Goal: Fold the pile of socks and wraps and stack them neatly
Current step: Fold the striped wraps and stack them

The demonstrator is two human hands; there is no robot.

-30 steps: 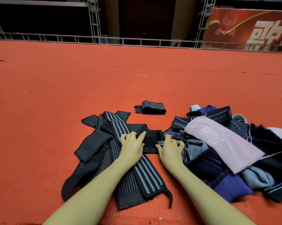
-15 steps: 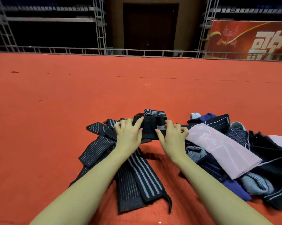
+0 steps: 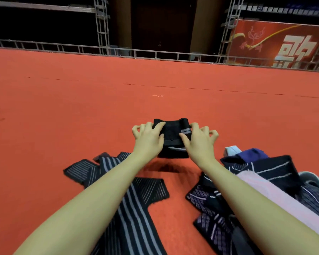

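Striped wraps lie loose on the red floor under my forearms, with a heap of socks, pink, purple and dark, spread to the right. Beyond them my left hand and right hand pinch a folded black wrap from either side, fingers curled over its edges, just above another folded wrap. A metal rail and red banner stand far behind.
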